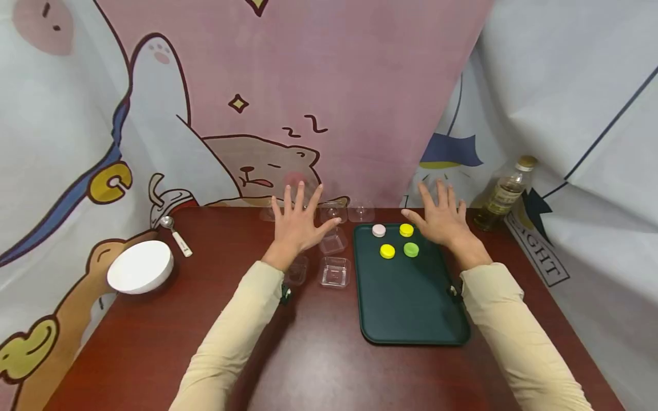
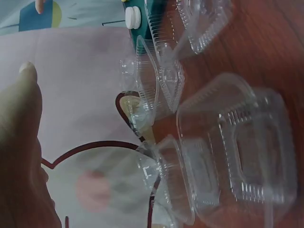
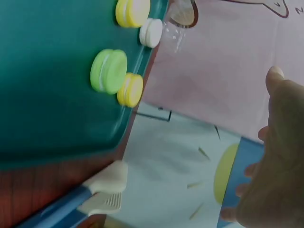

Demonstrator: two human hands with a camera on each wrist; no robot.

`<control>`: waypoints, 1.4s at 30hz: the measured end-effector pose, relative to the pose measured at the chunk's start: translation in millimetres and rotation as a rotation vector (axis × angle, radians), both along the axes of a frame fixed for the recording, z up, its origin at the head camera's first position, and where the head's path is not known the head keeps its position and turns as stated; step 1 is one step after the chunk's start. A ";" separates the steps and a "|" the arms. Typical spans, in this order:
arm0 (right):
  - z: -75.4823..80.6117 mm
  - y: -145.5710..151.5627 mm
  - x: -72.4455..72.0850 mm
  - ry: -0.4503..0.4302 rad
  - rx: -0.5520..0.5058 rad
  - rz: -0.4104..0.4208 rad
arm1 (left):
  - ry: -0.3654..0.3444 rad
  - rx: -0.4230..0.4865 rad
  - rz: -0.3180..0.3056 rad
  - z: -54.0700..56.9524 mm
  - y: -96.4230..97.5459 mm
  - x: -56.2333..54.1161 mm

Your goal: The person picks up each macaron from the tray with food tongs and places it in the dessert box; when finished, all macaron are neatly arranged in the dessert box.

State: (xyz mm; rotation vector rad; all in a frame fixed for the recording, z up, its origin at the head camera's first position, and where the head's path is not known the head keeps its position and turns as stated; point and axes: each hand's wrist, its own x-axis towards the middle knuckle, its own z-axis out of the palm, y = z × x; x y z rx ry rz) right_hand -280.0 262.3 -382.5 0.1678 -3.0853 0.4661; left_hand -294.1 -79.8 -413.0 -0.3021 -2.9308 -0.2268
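No pick-up or placing seems to be under way; I judge this a pause between actions. The left hand [image 1: 295,231] is released, with straight fingers spread among the clear containers. The right hand [image 1: 443,222], equally empty and splayed, is near the far right edge of the tray. Handling a container would call for the left hand to come down and pinch its thin rim; taking a macaron would need the right hand's thumb and fingers to close lightly on its sides.

Leftmost stands a round white bowl [image 1: 140,268], with a metal-headed scoop with a white handle [image 1: 180,240] just beyond it. Around the left hand are square, transparent, ribbed plastic containers [image 1: 334,272]; some appear to have raised lids, but overlap makes the count unsure. To their right on the table [image 1: 319,348] lies a rectangular dark green tray [image 1: 406,302]. Near its far edge sit four round, smooth macarons, each flat-lying: pale pink [image 1: 378,230], yellow [image 1: 387,251], another yellow [image 1: 406,230] and green [image 1: 411,249]. Farthest right is a clear capped bottle with amber liquid [image 1: 505,194].
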 end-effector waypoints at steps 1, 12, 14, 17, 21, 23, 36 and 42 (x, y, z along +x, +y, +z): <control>0.7 3.9 2.1 -0.002 -0.009 0.003 | -0.003 0.012 -0.004 0.2 -2.1 2.0; 4.1 51.2 30.6 -0.019 -0.156 0.028 | -0.034 0.121 -0.102 4.1 -21.1 27.4; 1.6 59.2 35.1 0.003 -0.137 0.010 | -0.042 0.140 -0.139 4.3 -19.7 32.3; -5.3 68.2 42.2 0.041 -0.100 -0.016 | -0.073 0.162 -0.191 1.7 -18.2 42.7; -14.9 76.5 46.7 0.065 -0.067 -0.018 | -0.106 0.167 -0.227 -4.7 -20.4 56.3; -18.2 80.6 47.3 0.065 -0.063 -0.019 | -0.104 0.166 -0.239 -7.4 -21.5 59.3; -48.2 111.5 52.3 0.004 -0.033 -0.069 | -0.178 0.146 -0.317 -27.2 -20.7 62.9; -62.9 114.8 54.1 -0.051 -0.023 -0.092 | -0.167 0.117 -0.322 -37.5 -20.7 66.8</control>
